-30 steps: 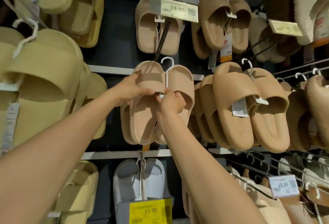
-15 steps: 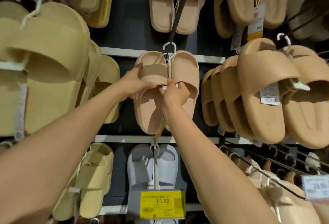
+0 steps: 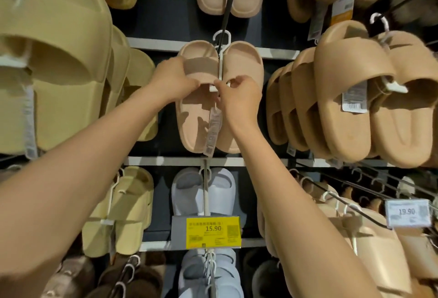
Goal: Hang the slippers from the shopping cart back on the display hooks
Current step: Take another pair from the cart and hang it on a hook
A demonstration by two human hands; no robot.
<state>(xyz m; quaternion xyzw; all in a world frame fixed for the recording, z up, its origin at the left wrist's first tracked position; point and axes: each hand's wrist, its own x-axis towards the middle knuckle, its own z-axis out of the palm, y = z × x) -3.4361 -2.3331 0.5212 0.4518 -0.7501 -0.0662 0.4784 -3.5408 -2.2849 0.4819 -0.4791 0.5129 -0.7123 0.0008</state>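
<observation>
One head-worn wide-angle view only, facing a slipper display wall at close range, tilted slightly upward. Both forearms entering from the lower corners toward frame centre. Rows bowed outward at left and right edges. No second view for overlap.

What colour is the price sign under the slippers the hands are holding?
Yellow. The price sign with 15.90 shows clearly in the head view, below the beige slippers.
</observation>
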